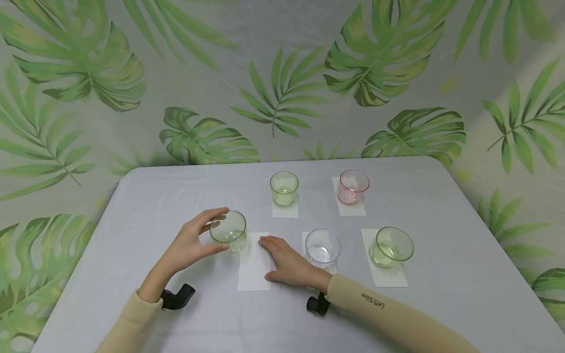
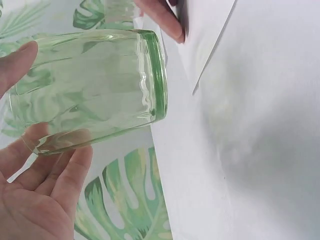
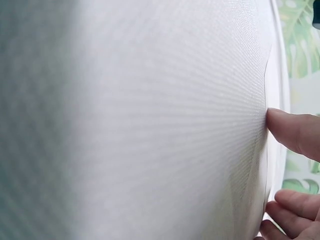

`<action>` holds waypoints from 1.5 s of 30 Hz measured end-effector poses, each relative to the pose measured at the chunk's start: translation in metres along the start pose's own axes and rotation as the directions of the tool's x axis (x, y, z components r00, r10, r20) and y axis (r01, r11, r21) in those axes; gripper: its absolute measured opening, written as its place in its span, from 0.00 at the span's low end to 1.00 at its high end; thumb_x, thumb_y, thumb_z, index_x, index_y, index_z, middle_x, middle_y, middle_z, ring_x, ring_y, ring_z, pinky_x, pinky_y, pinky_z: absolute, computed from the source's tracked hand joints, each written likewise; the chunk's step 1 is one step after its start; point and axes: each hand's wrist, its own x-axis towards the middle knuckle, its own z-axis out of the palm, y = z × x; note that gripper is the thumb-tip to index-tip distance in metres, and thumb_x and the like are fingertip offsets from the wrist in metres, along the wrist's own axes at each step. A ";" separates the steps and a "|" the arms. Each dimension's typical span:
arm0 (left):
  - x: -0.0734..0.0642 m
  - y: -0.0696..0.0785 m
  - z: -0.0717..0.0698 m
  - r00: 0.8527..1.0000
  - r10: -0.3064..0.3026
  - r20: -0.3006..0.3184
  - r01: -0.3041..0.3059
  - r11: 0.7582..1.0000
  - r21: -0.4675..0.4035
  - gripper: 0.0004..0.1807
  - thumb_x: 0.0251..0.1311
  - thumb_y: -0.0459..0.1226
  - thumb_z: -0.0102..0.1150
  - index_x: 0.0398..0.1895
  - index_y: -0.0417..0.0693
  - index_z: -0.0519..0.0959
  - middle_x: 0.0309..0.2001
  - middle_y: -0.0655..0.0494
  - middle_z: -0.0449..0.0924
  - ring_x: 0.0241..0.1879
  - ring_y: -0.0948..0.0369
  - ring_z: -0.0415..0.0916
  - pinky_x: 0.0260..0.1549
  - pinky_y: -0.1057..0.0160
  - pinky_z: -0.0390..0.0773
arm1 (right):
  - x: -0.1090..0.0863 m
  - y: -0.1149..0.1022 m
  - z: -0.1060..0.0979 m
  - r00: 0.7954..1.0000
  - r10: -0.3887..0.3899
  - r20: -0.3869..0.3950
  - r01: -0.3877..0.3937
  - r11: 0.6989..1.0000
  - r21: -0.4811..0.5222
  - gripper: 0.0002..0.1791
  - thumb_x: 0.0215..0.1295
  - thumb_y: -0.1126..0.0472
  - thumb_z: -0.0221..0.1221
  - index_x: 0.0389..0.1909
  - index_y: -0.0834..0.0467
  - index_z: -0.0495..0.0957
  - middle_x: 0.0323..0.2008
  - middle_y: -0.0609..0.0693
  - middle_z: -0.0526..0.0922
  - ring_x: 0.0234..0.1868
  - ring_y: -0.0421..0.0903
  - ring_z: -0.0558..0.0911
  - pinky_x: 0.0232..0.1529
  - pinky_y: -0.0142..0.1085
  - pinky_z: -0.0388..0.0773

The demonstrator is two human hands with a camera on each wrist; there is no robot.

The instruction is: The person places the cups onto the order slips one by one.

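Note:
My left hand (image 1: 194, 242) grips a clear green glass (image 1: 235, 240) near its rim, thumb on one side and fingers on the other. In the left wrist view the green glass (image 2: 95, 85) is held above the white cloth, its thick base away from the palm. My right hand (image 1: 287, 261) rests on a white paper sheet (image 1: 251, 269), fingers spread and holding nothing. Thumb and fingertips of the right hand (image 3: 295, 215) touch the surface in the right wrist view. Right behind that wrist stands a colourless glass (image 1: 323, 245) on another sheet, partly hidden by the arm.
A green glass (image 1: 392, 247) stands at the right on a paper sheet (image 1: 393, 279). Farther back are another green glass (image 1: 284, 189) and a pink glass (image 1: 353, 186), each on its own sheet. White cloth covers the table (image 1: 441, 206); a leaf-print curtain (image 1: 291, 29) hangs behind.

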 end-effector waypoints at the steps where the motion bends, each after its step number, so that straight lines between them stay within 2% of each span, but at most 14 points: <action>1: 0.000 0.000 0.002 1.000 0.007 0.006 -0.007 1.000 -0.002 0.41 0.46 0.32 0.74 0.66 0.41 0.67 0.62 0.47 0.69 0.59 0.53 0.68 0.56 0.61 0.71 | 0.000 0.000 0.000 1.000 0.001 0.001 -0.001 1.000 0.000 0.43 0.54 0.62 0.69 0.69 0.66 0.58 0.69 0.59 0.59 0.71 0.55 0.55 0.69 0.44 0.55; 12: -0.002 0.002 0.023 0.995 0.038 0.091 -0.036 0.999 -0.022 0.41 0.46 0.33 0.75 0.66 0.42 0.67 0.61 0.49 0.70 0.59 0.55 0.69 0.56 0.55 0.72 | 0.000 0.001 0.000 1.000 0.014 0.013 -0.014 1.000 -0.017 0.44 0.55 0.60 0.68 0.70 0.65 0.57 0.69 0.58 0.58 0.71 0.53 0.54 0.69 0.42 0.54; 19: -0.003 0.001 0.034 0.992 0.042 0.120 -0.036 0.998 -0.050 0.41 0.44 0.31 0.75 0.66 0.42 0.67 0.61 0.45 0.70 0.59 0.54 0.69 0.57 0.55 0.71 | 0.000 0.001 -0.001 1.000 0.008 0.006 -0.007 1.000 -0.021 0.44 0.55 0.60 0.69 0.69 0.65 0.58 0.69 0.58 0.59 0.70 0.53 0.55 0.69 0.42 0.54; 27: -0.003 -0.003 0.042 0.990 0.071 0.125 -0.066 0.997 -0.047 0.42 0.44 0.32 0.76 0.65 0.41 0.67 0.61 0.51 0.70 0.59 0.54 0.69 0.55 0.53 0.73 | 0.001 0.001 -0.001 1.000 0.013 0.013 -0.013 1.000 -0.020 0.45 0.55 0.60 0.69 0.69 0.68 0.56 0.68 0.61 0.59 0.70 0.55 0.55 0.69 0.44 0.55; 37: -0.004 -0.005 0.047 0.991 0.067 0.113 -0.065 0.998 -0.027 0.43 0.42 0.32 0.77 0.65 0.41 0.68 0.60 0.50 0.71 0.59 0.53 0.69 0.55 0.54 0.73 | 0.001 0.000 -0.001 1.000 0.027 0.016 -0.026 0.999 -0.025 0.46 0.54 0.60 0.69 0.69 0.70 0.55 0.68 0.62 0.58 0.70 0.55 0.56 0.69 0.43 0.55; 45: -0.005 -0.006 0.048 0.988 0.094 0.124 -0.095 0.995 0.003 0.43 0.43 0.34 0.77 0.66 0.42 0.67 0.60 0.47 0.70 0.60 0.51 0.68 0.54 0.49 0.74 | 0.001 0.001 -0.002 0.999 0.045 0.023 -0.045 0.999 0.017 0.46 0.55 0.60 0.69 0.70 0.68 0.55 0.69 0.61 0.57 0.71 0.54 0.55 0.69 0.44 0.55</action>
